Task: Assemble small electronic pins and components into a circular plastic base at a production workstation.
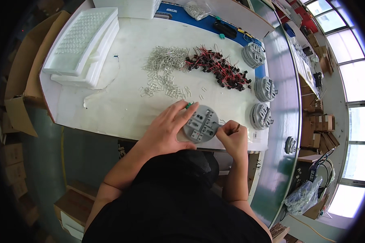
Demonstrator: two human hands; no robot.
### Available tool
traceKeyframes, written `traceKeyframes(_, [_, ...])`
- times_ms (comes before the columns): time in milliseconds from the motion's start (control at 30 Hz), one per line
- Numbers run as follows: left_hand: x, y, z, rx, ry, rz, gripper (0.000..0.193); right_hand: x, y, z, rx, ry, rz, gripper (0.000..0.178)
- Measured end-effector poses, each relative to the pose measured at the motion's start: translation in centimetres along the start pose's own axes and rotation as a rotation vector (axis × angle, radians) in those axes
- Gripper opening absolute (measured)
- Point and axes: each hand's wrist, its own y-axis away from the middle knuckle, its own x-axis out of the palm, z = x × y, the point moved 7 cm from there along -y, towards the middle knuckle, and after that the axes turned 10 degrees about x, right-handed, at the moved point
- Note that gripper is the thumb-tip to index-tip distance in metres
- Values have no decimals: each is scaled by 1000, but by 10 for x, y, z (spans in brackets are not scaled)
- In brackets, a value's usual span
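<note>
While left hand (166,127) grips round grey fixture (201,124) at near edge of white table (121,105), right hand (232,135) pinches small part against fixture's right rim; red-wired components (219,69) and clear parts pile (164,71) lie well beyond; three grey discs (264,89) stacked at right

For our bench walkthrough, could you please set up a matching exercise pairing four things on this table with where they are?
Things:
1. grey round fixture
2. white moulded trays
3. red-wired black parts
4. stacked grey discs

Places:
A. far left of the white mat
B. along the mat's right edge
C. between the left hand and right hand
D. far middle, right of the clear clips

Pairs: 1-C, 2-A, 3-D, 4-B
</note>
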Motion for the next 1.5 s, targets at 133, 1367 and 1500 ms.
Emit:
traceKeyframes(133, [4, 2, 2, -23, -25, 93, 113, 8, -3, 44, -70, 185, 67, 14])
traceKeyframes(1367, [-60, 39, 4, -15, -145, -124, 107, 57, -92, 72, -423, 691, 119, 15])
traceKeyframes(1500, [-119, 71, 22, -147, -307, -216, 107, 53, -87, 76, -480, 600, 113, 17])
